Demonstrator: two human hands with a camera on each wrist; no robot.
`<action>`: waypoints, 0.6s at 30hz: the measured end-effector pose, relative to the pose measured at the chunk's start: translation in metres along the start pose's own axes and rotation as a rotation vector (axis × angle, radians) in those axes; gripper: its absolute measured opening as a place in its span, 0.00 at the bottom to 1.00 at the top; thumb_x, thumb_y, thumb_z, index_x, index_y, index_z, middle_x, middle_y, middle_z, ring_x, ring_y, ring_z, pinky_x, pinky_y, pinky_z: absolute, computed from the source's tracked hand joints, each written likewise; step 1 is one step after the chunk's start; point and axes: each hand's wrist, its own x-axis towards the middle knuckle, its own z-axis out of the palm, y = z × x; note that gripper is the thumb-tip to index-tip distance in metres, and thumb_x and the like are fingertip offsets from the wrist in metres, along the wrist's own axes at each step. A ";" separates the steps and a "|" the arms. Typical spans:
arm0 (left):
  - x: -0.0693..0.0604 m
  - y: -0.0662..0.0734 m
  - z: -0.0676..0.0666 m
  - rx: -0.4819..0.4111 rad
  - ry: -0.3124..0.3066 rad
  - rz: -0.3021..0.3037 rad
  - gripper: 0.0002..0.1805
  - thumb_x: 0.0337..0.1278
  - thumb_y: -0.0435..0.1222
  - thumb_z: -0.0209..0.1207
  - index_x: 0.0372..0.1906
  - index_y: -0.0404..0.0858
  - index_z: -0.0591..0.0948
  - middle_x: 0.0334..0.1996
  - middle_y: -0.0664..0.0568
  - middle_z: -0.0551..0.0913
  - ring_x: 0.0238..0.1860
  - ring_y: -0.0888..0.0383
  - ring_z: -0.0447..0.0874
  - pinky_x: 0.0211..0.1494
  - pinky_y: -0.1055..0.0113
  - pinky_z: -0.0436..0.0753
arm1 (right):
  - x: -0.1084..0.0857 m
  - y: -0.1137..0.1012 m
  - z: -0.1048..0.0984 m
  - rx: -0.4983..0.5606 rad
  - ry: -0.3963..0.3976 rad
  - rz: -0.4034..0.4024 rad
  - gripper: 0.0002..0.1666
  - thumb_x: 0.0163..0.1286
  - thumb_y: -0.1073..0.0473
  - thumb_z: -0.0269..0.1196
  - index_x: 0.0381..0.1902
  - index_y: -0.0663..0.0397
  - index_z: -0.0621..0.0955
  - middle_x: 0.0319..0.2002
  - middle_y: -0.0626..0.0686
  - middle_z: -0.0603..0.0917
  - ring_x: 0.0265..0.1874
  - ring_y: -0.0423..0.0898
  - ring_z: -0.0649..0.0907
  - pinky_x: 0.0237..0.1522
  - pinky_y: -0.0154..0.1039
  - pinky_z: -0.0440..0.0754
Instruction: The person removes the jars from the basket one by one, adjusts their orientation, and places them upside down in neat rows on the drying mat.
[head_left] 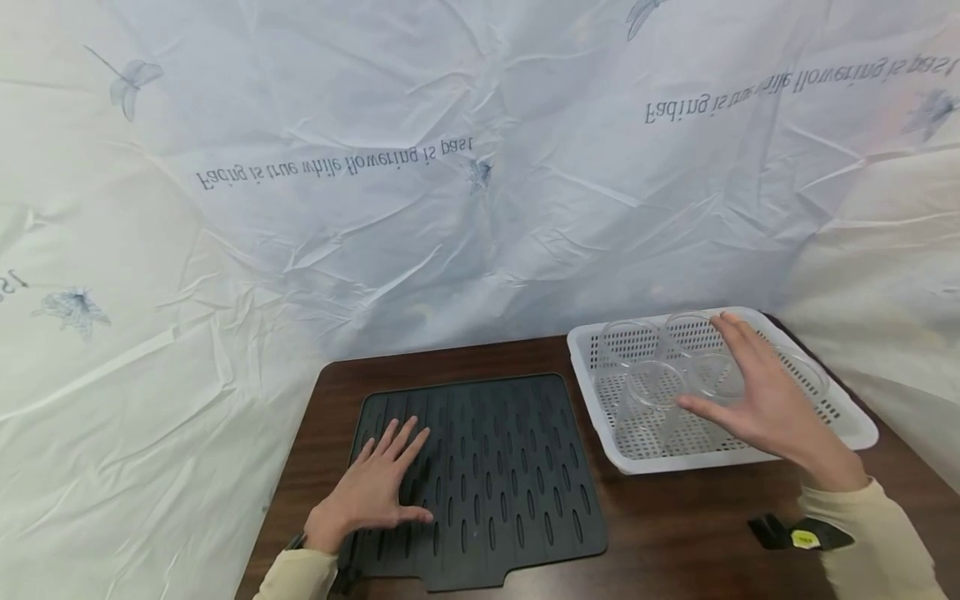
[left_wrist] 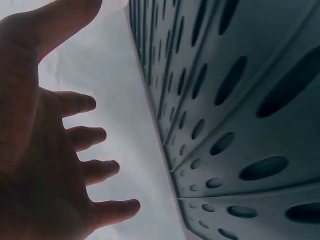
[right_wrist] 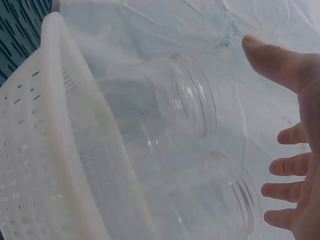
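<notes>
My left hand (head_left: 371, 493) hovers above the left part of a dark grey slotted mat (head_left: 517, 475), its fingers spread and nothing in them. The left wrist view shows the palm apart from the mat's surface (left_wrist: 270, 145). Over on the right, my right hand (head_left: 772, 408) is held above a white perforated plastic basket (head_left: 697, 463), thumb apart from extended fingers. Several clear jars (head_left: 652, 392) stand in that basket, partly hidden behind the hand. In the right wrist view, a gap separates the fingers from the nearest jar rims (right_wrist: 240, 195).
Mat and basket lie on a dark brown wooden table (head_left: 675, 533), the basket at its back right corner. A wrinkled white printed sheet (head_left: 480, 242) hangs behind and along both sides. A dark band with a yellow label (head_left: 806, 538) is at the right wrist.
</notes>
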 end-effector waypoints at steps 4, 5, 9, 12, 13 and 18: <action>-0.001 -0.001 0.007 -0.022 -0.059 -0.023 0.62 0.40 0.71 0.63 0.78 0.48 0.53 0.79 0.48 0.47 0.77 0.39 0.45 0.70 0.32 0.56 | -0.004 0.008 0.000 -0.011 0.012 0.006 0.69 0.46 0.45 0.78 0.77 0.58 0.53 0.74 0.69 0.56 0.71 0.69 0.57 0.69 0.68 0.52; -0.001 -0.002 0.009 -0.029 -0.075 -0.026 0.61 0.40 0.71 0.63 0.78 0.48 0.54 0.79 0.47 0.47 0.77 0.39 0.45 0.70 0.32 0.55 | -0.005 0.010 0.000 -0.011 0.014 0.014 0.68 0.46 0.45 0.78 0.77 0.58 0.53 0.74 0.69 0.56 0.71 0.70 0.57 0.69 0.68 0.52; -0.004 -0.005 0.013 -0.046 -0.116 -0.038 0.61 0.41 0.71 0.62 0.78 0.48 0.54 0.78 0.45 0.48 0.77 0.38 0.46 0.68 0.30 0.56 | -0.007 0.014 0.000 0.001 0.010 0.045 0.68 0.47 0.45 0.78 0.77 0.58 0.53 0.74 0.69 0.55 0.70 0.71 0.57 0.67 0.72 0.52; -0.005 -0.006 0.015 -0.057 -0.130 -0.042 0.61 0.40 0.71 0.62 0.78 0.48 0.54 0.78 0.45 0.48 0.77 0.37 0.46 0.68 0.30 0.56 | -0.009 0.016 -0.001 0.006 0.011 0.052 0.67 0.48 0.46 0.77 0.77 0.59 0.53 0.73 0.70 0.55 0.70 0.73 0.57 0.65 0.74 0.52; -0.005 -0.007 0.016 -0.064 -0.131 -0.042 0.61 0.40 0.71 0.62 0.78 0.47 0.54 0.78 0.45 0.48 0.77 0.37 0.46 0.68 0.30 0.56 | -0.009 0.017 -0.001 0.007 0.014 0.054 0.67 0.48 0.46 0.77 0.77 0.59 0.54 0.73 0.71 0.55 0.70 0.73 0.57 0.65 0.74 0.53; -0.004 -0.007 0.019 -0.082 -0.152 -0.035 0.62 0.39 0.71 0.63 0.78 0.46 0.54 0.78 0.44 0.48 0.77 0.37 0.45 0.69 0.33 0.58 | -0.012 0.021 -0.002 0.005 0.032 0.061 0.65 0.47 0.47 0.78 0.76 0.61 0.56 0.71 0.72 0.59 0.68 0.73 0.60 0.64 0.73 0.55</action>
